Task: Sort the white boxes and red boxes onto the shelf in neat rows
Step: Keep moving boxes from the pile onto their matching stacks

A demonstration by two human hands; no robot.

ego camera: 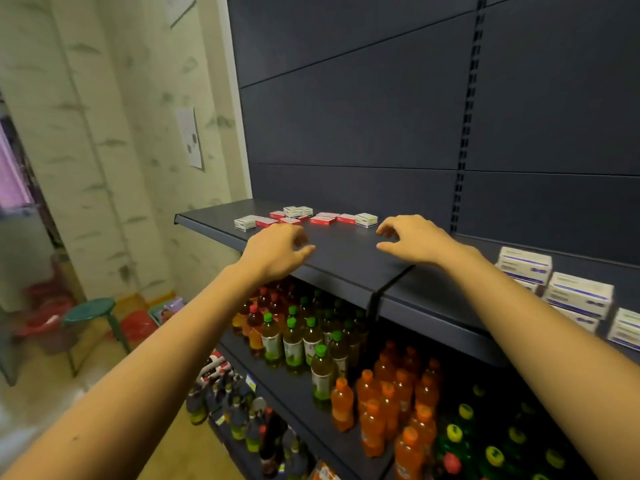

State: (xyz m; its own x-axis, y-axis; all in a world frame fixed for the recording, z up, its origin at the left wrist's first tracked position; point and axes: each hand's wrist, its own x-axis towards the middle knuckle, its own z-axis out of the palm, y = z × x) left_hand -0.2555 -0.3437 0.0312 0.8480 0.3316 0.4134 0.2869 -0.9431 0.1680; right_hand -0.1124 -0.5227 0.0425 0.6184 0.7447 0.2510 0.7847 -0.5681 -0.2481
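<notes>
Several small white boxes, such as one at the left (245,223) and one at the right (366,220), lie mixed with flat red boxes (322,220) in a loose cluster on the dark shelf (207,216). My left hand (277,249) hovers just in front of the cluster, fingers loosely curled, holding nothing. My right hand (412,240) reaches beside the rightmost white box, fingers bent and apart, holding nothing.
Larger white boxes with blue stripes (578,294) are stacked on the shelf section to the right. Lower shelves carry bottles of green (292,344) and orange drinks (372,403). A green stool (90,310) stands on the floor at the left.
</notes>
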